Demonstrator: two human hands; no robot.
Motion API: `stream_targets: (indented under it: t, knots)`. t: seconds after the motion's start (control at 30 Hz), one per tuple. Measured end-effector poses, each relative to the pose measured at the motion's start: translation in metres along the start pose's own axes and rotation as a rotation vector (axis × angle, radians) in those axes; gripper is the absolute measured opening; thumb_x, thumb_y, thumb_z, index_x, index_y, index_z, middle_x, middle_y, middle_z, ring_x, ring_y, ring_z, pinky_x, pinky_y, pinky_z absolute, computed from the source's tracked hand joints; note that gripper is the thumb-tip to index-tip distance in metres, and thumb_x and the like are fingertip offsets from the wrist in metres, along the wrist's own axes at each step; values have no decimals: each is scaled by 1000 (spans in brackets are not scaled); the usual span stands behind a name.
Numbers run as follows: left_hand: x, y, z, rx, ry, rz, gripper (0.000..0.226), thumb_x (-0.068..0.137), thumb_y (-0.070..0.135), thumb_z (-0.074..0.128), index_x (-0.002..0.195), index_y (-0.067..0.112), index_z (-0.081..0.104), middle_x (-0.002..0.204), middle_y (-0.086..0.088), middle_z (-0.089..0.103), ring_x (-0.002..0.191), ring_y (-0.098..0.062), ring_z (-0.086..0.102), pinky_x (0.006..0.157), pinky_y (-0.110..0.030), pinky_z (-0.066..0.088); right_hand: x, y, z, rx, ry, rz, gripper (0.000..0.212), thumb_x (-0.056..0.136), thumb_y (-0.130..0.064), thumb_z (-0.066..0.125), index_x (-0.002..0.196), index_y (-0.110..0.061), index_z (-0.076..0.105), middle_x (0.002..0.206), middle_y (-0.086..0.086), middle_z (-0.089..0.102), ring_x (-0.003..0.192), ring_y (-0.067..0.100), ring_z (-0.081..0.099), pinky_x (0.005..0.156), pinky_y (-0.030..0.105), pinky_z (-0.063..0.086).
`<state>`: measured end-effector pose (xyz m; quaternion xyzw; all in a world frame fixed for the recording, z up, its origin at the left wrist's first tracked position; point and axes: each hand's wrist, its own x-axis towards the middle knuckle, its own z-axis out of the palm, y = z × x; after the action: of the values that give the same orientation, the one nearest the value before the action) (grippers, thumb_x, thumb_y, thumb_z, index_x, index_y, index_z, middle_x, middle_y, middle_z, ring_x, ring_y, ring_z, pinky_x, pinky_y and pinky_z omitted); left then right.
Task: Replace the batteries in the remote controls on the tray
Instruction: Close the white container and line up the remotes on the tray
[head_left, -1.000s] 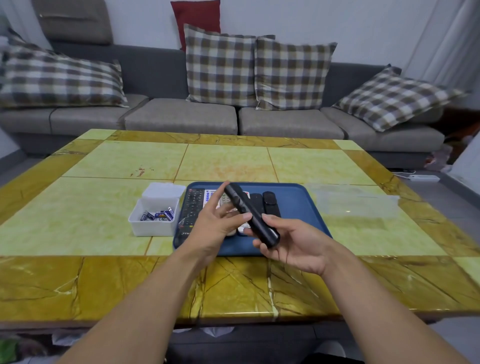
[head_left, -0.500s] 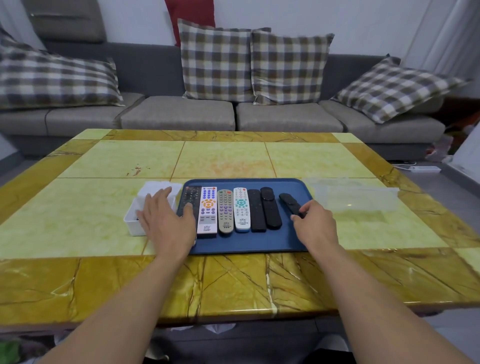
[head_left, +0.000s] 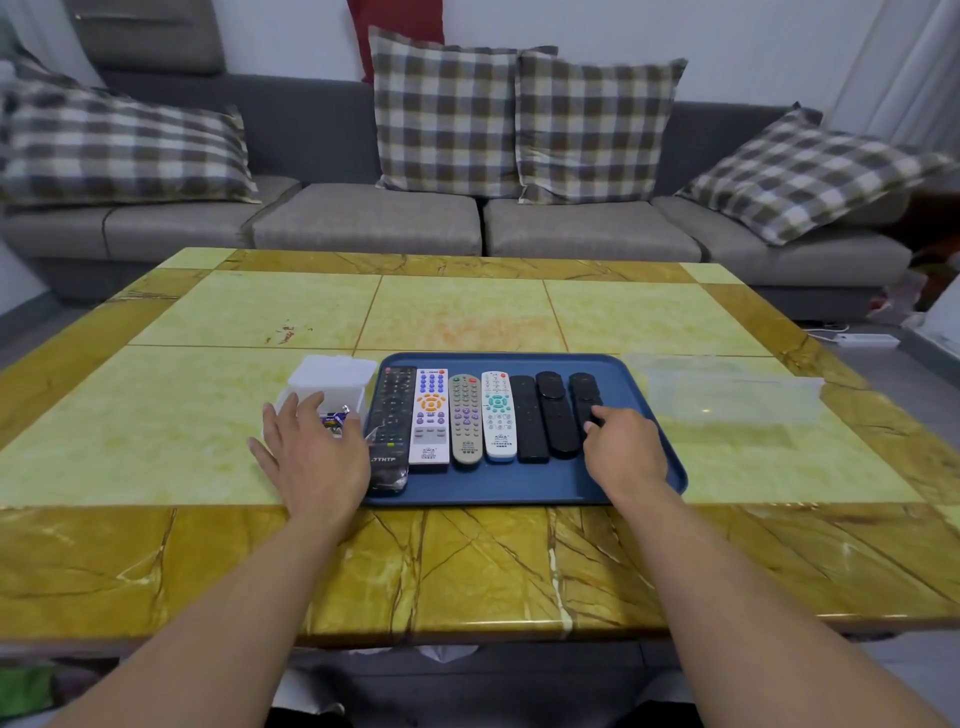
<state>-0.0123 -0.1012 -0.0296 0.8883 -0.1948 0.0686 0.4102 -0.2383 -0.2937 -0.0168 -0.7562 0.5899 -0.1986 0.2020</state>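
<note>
The right hand (head_left: 626, 449) lies low over the right end of the blue tray (head_left: 519, 480), fingers curled down onto the near end of the rightmost black remote (head_left: 583, 391); whether they pinch it or only rest on it I cannot tell. The left hand (head_left: 311, 447) is spread flat and released, fingers reaching over the near wall of the white battery box (head_left: 332, 376), where a few small foil-wrapped batteries (head_left: 335, 418) show past the fingertips. The likeliest slip is at that box: it looks like light, thin plastic, and a push from the flat palm could skid it on the polished stone-patterned table (head_left: 467, 561) or tip the batteries out. These are small smooth cylinders and would roll. On the tray, seven remotes lie side by side, almost touching — drag the black one sideways and it may shove the slim, glossy black remote next to it (head_left: 556, 415) out of line. The big black remote at the left (head_left: 390, 415) seems wrapped in clear film, which could snag the left wrist beside it. The middle ones are hard plastic with rubbery coloured buttons. A clear, shallow container (head_left: 727, 395) sits on the table just right of the tray — nearly invisible, and easy to knock.
</note>
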Motion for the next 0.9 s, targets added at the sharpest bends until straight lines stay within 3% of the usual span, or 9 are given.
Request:
stream_targets:
  t: [0.17, 0.33, 0.43, 0.53, 0.63, 0.73, 0.8, 0.9]
  knots:
    - [0, -1, 0, -45, -15, -5, 52, 98, 31, 56, 145, 13, 46, 162, -7, 31, 155, -24, 8, 125, -46, 2, 0, 2, 0, -117, -12, -21, 36, 104, -32, 46, 139, -32, 56, 125, 8, 61, 127, 29, 47, 84, 45, 53]
    - [1, -1, -2, -87, 2, -3, 55, 96, 30, 60, 146, 13, 44, 161, -7, 33, 154, -24, 11, 125, -44, 9, -7, -4, -7, -221, 89, -85, 37, 102, -31, 46, 138, -27, 56, 136, 5, 54, 126, 30, 45, 99, 46, 44]
    - [2, 0, -8, -163, 15, -41, 58, 94, 24, 63, 147, 12, 42, 160, -8, 34, 153, -25, 15, 123, -46, 15, -16, -32, -5, -79, 184, -207, 32, 100, -30, 52, 131, -26, 60, 132, 1, 55, 122, 25, 48, 101, 40, 42]
    - [9, -7, -16, -293, 36, -96, 59, 92, 12, 62, 147, 9, 42, 154, -10, 41, 146, -28, 26, 120, -46, 26, -37, -83, 13, 148, 47, -419, 30, 100, -28, 53, 129, -25, 61, 128, -3, 58, 123, 20, 49, 102, 38, 43]
    - [14, -20, -22, -397, 24, -190, 59, 93, 13, 64, 147, 9, 42, 150, -13, 46, 141, -32, 37, 116, -47, 32, -59, -141, 38, 220, -176, -638, 33, 103, -29, 49, 135, -27, 57, 136, -3, 56, 131, 19, 42, 109, 36, 35]
    - [15, -28, -26, -456, -52, -304, 62, 93, 23, 69, 148, 8, 43, 147, -14, 52, 134, -33, 48, 112, -42, 38, -53, -193, 56, 68, -218, -793, 41, 104, -29, 45, 144, -23, 50, 142, 2, 54, 131, 26, 40, 109, 39, 33]
    - [15, -32, -30, -513, -88, -351, 58, 92, 26, 71, 143, 10, 48, 138, -12, 59, 125, -31, 56, 104, -39, 45, -36, -221, 66, -182, -209, -867, 47, 105, -31, 40, 150, -19, 40, 148, 5, 47, 134, 29, 37, 109, 42, 33]
    - [15, -35, -34, -557, -101, -341, 40, 91, 24, 72, 128, 13, 59, 115, -5, 69, 106, -26, 64, 84, -31, 46, -10, -248, 82, -451, -315, -826, 62, 105, -48, 30, 155, -13, 27, 155, 12, 39, 143, 33, 29, 117, 47, 23]
